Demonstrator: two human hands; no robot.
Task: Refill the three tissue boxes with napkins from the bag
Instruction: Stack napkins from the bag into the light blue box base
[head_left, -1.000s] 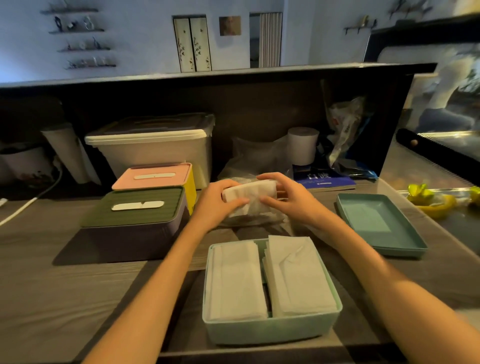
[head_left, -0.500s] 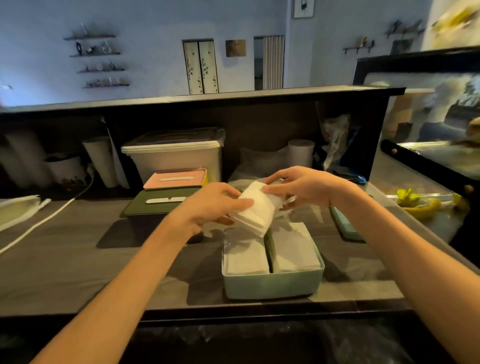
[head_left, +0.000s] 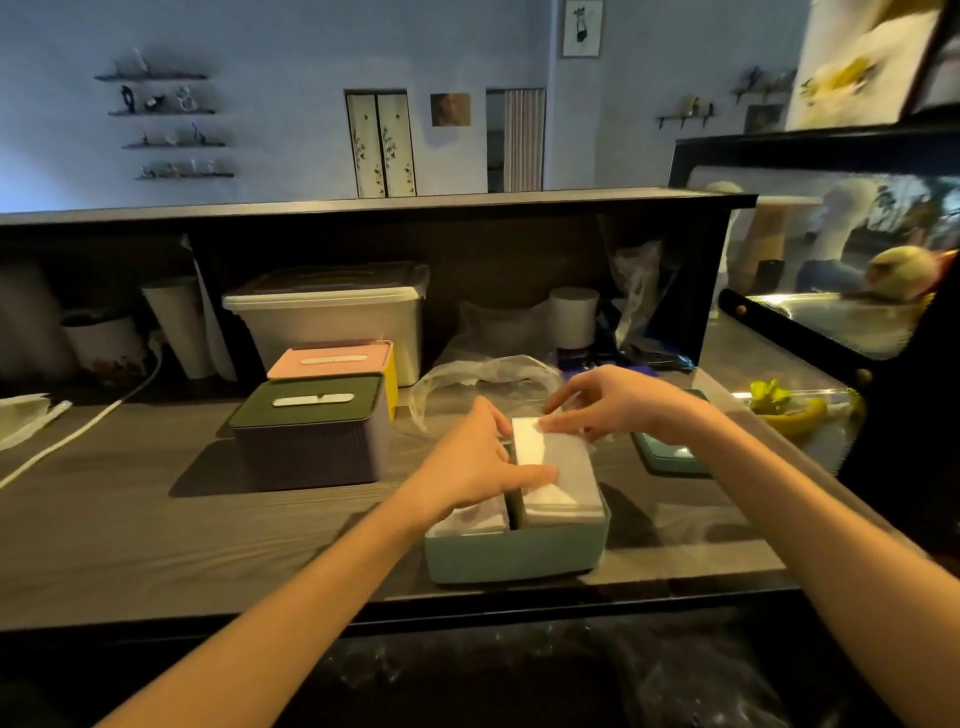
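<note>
An open teal tissue box (head_left: 514, 558) stands near the counter's front edge with two stacks of white napkins inside. My left hand (head_left: 475, 462) and my right hand (head_left: 618, 402) hold a white napkin stack (head_left: 553, 467) from both sides, low on the box's right-hand stack. The clear plastic napkin bag (head_left: 483, 376) lies just behind the box. Two lidded tissue boxes stand to the left: a purple one with a green lid (head_left: 311, 431) and a yellow one with a pink lid (head_left: 332, 358) behind it. The teal lid (head_left: 670, 452) lies to the right, partly hidden by my right wrist.
A large white storage bin (head_left: 327, 312) and a paper roll (head_left: 574, 314) sit at the back under the raised shelf. A white cable (head_left: 78, 431) runs along the left. A glass display case with a banana (head_left: 795, 415) is on the right.
Both hands carried the napkin stack from above the bag forward and down onto the right-hand stack in the teal box. The camera view has pulled back and risen.
</note>
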